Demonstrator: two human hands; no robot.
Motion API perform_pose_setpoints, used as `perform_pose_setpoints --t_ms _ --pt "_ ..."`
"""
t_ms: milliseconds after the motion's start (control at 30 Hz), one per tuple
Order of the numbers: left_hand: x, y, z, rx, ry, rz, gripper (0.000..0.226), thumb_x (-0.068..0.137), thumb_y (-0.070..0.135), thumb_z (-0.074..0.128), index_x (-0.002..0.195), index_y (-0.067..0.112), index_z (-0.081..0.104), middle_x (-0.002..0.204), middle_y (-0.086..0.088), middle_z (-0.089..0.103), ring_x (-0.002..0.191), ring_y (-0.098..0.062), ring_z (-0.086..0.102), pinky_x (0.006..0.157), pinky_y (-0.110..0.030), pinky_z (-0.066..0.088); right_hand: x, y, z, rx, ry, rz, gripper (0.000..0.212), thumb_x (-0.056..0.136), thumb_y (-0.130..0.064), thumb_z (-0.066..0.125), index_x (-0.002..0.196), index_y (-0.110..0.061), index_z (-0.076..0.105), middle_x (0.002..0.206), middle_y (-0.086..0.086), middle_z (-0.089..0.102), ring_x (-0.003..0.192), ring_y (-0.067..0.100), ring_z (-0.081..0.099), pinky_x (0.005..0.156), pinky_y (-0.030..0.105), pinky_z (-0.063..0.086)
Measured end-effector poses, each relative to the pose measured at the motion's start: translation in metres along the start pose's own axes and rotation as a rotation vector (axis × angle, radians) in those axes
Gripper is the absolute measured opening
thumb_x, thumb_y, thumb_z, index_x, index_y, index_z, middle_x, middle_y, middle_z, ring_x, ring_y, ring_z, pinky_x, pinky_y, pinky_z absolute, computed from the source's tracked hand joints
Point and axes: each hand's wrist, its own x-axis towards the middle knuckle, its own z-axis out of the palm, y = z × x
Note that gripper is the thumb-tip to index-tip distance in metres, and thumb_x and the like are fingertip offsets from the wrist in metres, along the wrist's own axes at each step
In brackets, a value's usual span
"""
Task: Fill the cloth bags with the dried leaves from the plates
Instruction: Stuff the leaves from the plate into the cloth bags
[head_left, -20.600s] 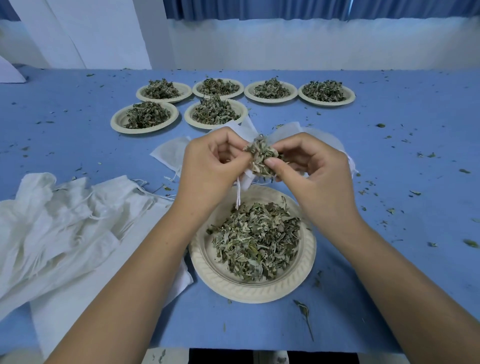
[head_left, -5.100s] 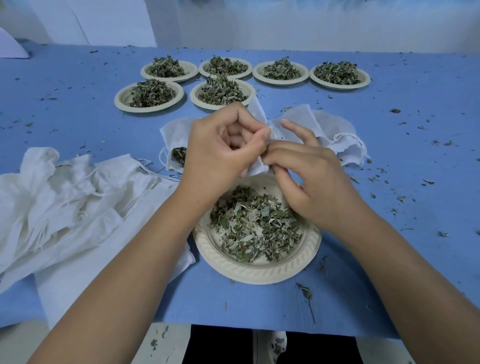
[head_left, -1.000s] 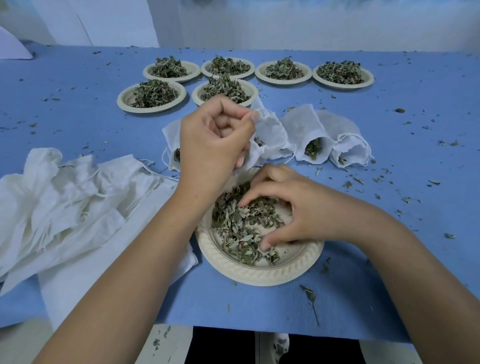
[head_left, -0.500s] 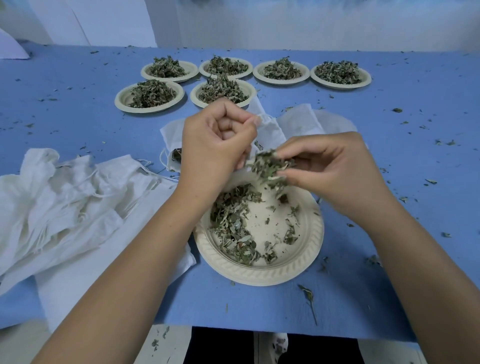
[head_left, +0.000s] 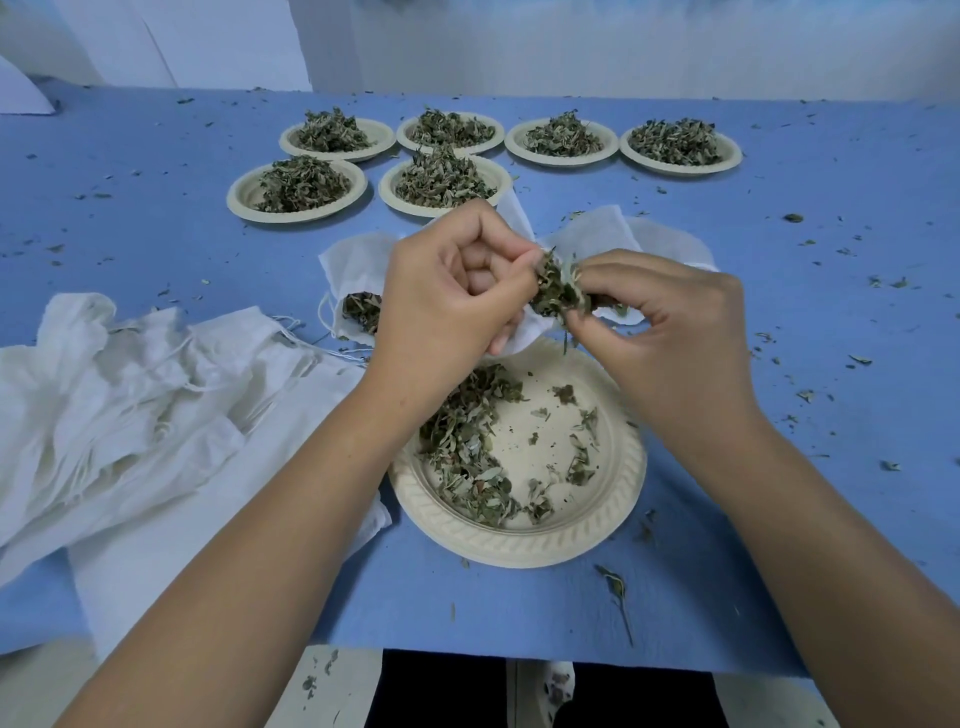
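Lifted off the half-cleared near plate (head_left: 519, 545), a clump of dried leaves (head_left: 556, 293), pinched by the right hand (head_left: 670, 338), meets the cloth bag (head_left: 527, 332) the left hand (head_left: 447, 306) grips. Six heaped plates (head_left: 240, 200) and many empty bags (head_left: 130, 405) wait.

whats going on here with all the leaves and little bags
A person is stuffing dried leaves into a small cloth bag. The left hand grips the bag above the near plate, which is over half bare, while the right hand pinches a clump at the bag's opening. Six heaped plates wait at the back.
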Motion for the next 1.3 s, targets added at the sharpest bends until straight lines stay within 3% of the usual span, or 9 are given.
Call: perform_pose_setpoints --t_ms 167,233,367,467,767,900,1067,1200,1300 --pt "-0.002 0.0 0.001 0.053 -0.011 0.046 0.019 0.09 0.001 0.063 0.077 0.014 0.057 0.05 0.003 0.054 0.035 -0.005 0.048 0.043 -0.015 0.039 0.0 0.003 0.002 -0.131 -0.126 -0.123 0.013 0.075 0.013 0.062 0.076 0.001 0.068 0.072 0.011 0.065 0.065 0.026 0.06 0.06 0.036 0.047" --pt "-0.002 0.0 0.001 0.06 0.007 0.044 0.019 0.09 0.001 0.063 0.077 0.014 0.056 0.051 0.006 0.055 0.035 -0.006 0.048 0.042 -0.016 0.04 0.0 0.003 -0.002 -0.09 -0.193 -0.071 0.01 0.078 0.006 0.065 0.086 -0.001 0.066 0.08 0.008 0.064 0.072 0.021 0.059 0.066 0.032 0.047" --pt "-0.001 -0.001 0.0 0.083 0.03 0.037 0.02 0.09 0.002 0.062 0.076 0.015 0.056 0.051 0.008 0.056 0.035 -0.008 0.049 0.041 -0.019 0.041 0.002 0.002 -0.008 0.14 -0.275 0.19 0.035 0.081 -0.005 0.071 0.104 -0.02 0.05 0.101 -0.005 0.056 0.096 0.011 0.059 0.087 0.028 0.05" --pt "-0.001 -0.001 0.0 0.09 0.019 0.045 0.02 0.089 0.002 0.061 0.076 0.017 0.056 0.051 0.009 0.056 0.035 -0.007 0.049 0.04 -0.02 0.041 0.004 0.0 -0.01 0.202 -0.252 0.122 0.038 0.079 -0.002 0.071 0.109 -0.018 0.053 0.108 -0.001 0.053 0.1 0.018 0.06 0.085 0.034 0.054" --pt "-0.003 0.001 0.002 0.056 0.002 0.047 0.019 0.09 0.002 0.064 0.077 0.014 0.057 0.05 0.003 0.055 0.036 -0.008 0.05 0.042 -0.018 0.04 -0.002 -0.004 -0.001 0.086 -0.033 -0.002 0.015 0.08 0.008 0.07 0.091 -0.001 0.073 0.085 0.008 0.069 0.075 0.015 0.064 0.07 0.021 0.054" --pt "-0.005 0.001 0.005 0.093 -0.036 0.052 0.018 0.089 0.001 0.065 0.077 0.012 0.058 0.053 0.0 0.055 0.037 -0.011 0.05 0.041 -0.021 0.042 -0.003 -0.002 0.005 -0.09 -0.154 -0.012 0.013 0.079 0.009 0.065 0.082 0.0 0.073 0.079 0.01 0.068 0.066 0.024 0.062 0.064 0.033 0.047" --pt "-0.002 0.0 0.002 0.072 0.051 0.01 0.018 0.09 0.004 0.065 0.076 0.012 0.058 0.052 0.005 0.055 0.037 -0.008 0.049 0.042 -0.021 0.04 0.003 0.0 -0.008 0.094 -0.216 0.123 0.025 0.085 0.003 0.066 0.108 -0.004 0.061 0.108 0.004 0.052 0.088 0.011 0.064 0.082 0.019 0.054" --pt "-0.004 0.001 0.005 0.066 0.02 0.011 0.017 0.09 0.004 0.065 0.076 0.012 0.058 0.052 0.007 0.057 0.036 -0.008 0.05 0.042 -0.02 0.041 0.002 -0.004 -0.007 0.079 -0.092 0.013 0.004 0.083 0.004 0.069 0.087 0.001 0.067 0.085 0.008 0.063 0.076 0.013 0.065 0.071 0.025 0.056" --pt "-0.005 0.002 0.004 0.027 -0.002 0.028 0.017 0.09 0.002 0.064 0.077 0.012 0.058 0.053 0.003 0.059 0.036 -0.008 0.049 0.042 -0.019 0.04 -0.001 -0.004 -0.001 -0.022 -0.196 -0.072 0.01 0.084 0.007 0.063 0.084 0.0 0.069 0.081 0.007 0.066 0.07 0.02 0.062 0.067 0.029 0.049"
